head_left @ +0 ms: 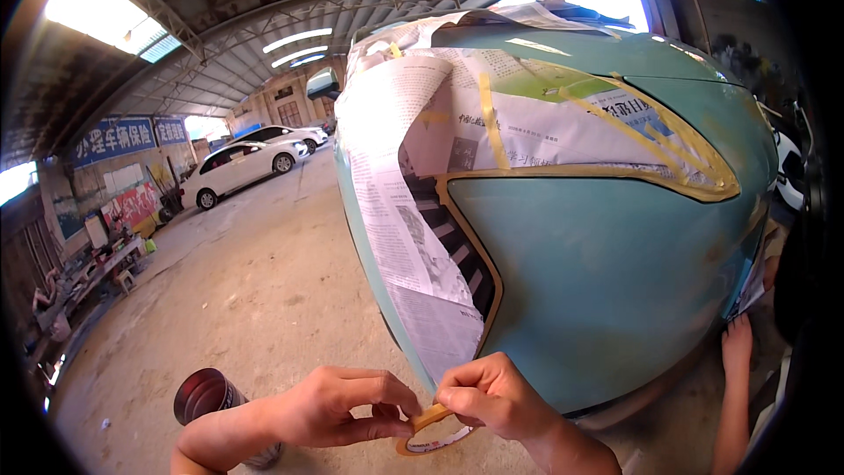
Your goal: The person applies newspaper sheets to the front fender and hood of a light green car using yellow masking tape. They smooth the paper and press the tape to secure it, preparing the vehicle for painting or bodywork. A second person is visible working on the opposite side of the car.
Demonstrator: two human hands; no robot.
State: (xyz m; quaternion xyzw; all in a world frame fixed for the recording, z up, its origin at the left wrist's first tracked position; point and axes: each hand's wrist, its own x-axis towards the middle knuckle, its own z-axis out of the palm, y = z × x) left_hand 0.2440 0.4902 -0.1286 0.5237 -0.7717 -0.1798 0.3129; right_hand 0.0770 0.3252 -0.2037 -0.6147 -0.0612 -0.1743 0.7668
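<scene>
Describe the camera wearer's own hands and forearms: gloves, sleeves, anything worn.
The left hand and right hand are bare, without gloves. The left forearm and right forearm show no sleeves, watch or bracelet within the picture.

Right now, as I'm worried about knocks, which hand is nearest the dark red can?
The left hand, its forearm in front of the can; the right hand and the co-worker's hand, far right, are farther off.
</scene>
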